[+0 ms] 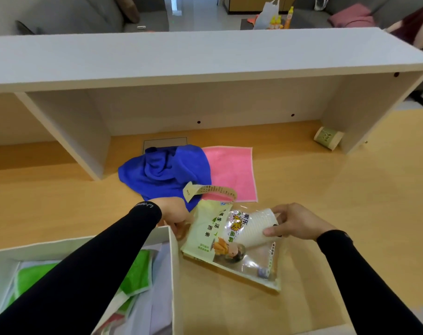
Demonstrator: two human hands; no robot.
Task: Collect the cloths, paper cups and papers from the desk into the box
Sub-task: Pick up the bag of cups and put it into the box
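My right hand (293, 223) grips a stack of white paper cups (256, 229) lying inside a clear plastic bag (232, 247) printed with green and yellow graphics. My left hand (174, 213) holds the bag's left edge beside the white box (173, 267). The box sits at lower left with green cloths (137, 269) and white papers (159, 301) inside. A crumpled blue cloth (164, 174) and a flat pink cloth (229, 172) lie on the wooden desk (326, 189) behind the bag. A curled paper strip (212, 189) rests on them.
A white shelf unit (205, 59) spans the back of the desk. A small green roll (327, 137) lies on its side under the shelf at right. A grey cable hatch (164, 142) is set into the desk behind the blue cloth.
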